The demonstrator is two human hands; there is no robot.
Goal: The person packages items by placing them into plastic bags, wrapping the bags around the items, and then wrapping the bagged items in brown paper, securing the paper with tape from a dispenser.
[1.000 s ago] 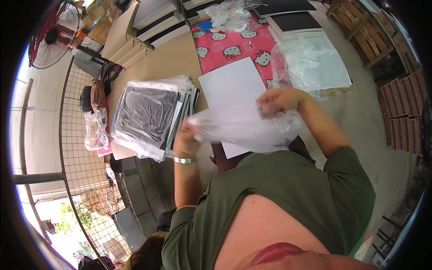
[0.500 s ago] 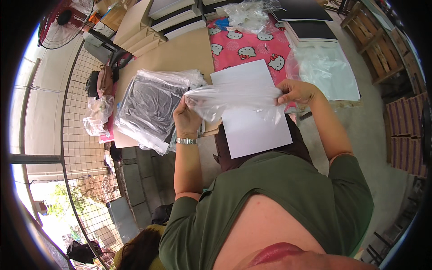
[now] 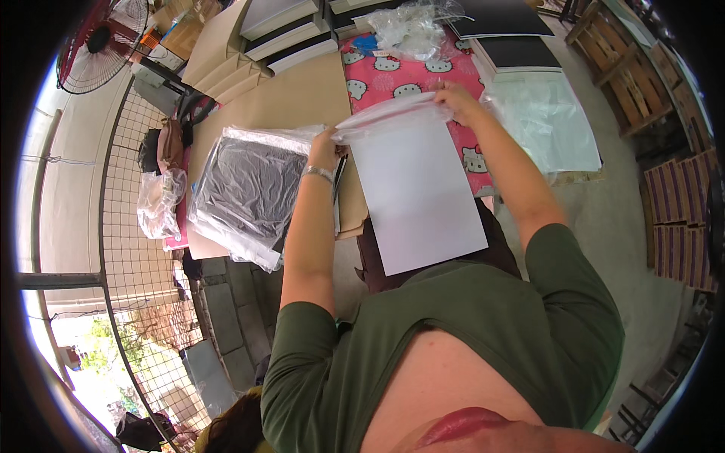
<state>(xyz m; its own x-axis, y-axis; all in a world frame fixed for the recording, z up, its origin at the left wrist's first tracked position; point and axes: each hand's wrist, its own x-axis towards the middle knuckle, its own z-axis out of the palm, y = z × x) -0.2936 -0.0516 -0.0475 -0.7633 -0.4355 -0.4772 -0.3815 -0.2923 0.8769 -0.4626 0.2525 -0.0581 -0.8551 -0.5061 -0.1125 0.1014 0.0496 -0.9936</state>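
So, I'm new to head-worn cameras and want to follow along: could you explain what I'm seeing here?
There's no machine: the grip is a person's own bare left hand and right hand. The view comes from the left of two wide fisheye cameras on their head, looking down, so straight edges bend. Picture left is the person's left.

Both hands hold clear plastic, stretched between them across the far end of a white sheet. The sheet's near end is over the person's lap.

On the work surface, a plastic-wrapped dark stack sits at left on brown board. A pink patterned cover lies beyond the sheet, with more plastic at right.
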